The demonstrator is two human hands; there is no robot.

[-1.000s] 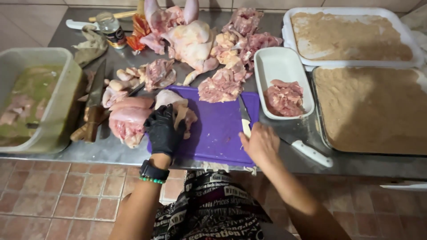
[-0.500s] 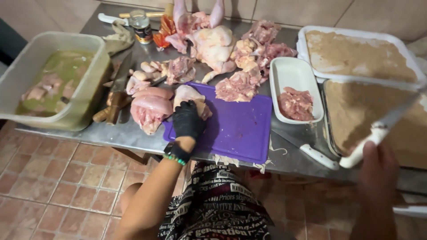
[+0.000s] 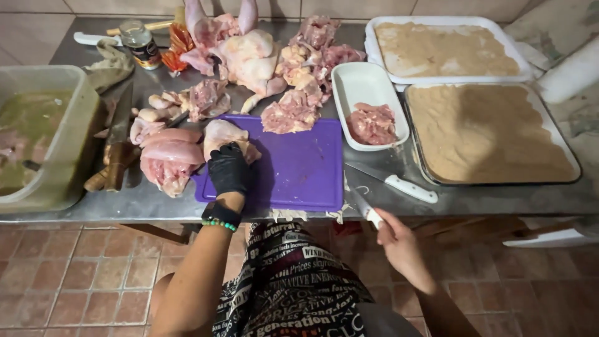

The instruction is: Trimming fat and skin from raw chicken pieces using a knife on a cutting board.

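My left hand (image 3: pixel 228 170), in a black glove, presses down on a raw chicken piece (image 3: pixel 219 132) at the left end of the purple cutting board (image 3: pixel 296 165). My bare right hand (image 3: pixel 399 243) is below the table's front edge, to the right of the board. It grips a white-handled knife (image 3: pixel 363 206) whose blade points up towards the board's right corner. A second white-handled knife (image 3: pixel 399 184) lies on the steel table between the board and the trays.
A white dish (image 3: pixel 368 80) holding cut chicken stands right of the board, with two trays of brown crumb (image 3: pixel 486 131) beyond. Raw chicken parts (image 3: pixel 249 56) pile at the back. A cleaver (image 3: pixel 118 146) and a tub of green marinade (image 3: pixel 62 156) are at the left.
My right hand left the board with the knife, swung out to the right, and now hangs low in front of the table edge. My left hand stays on the chicken piece.
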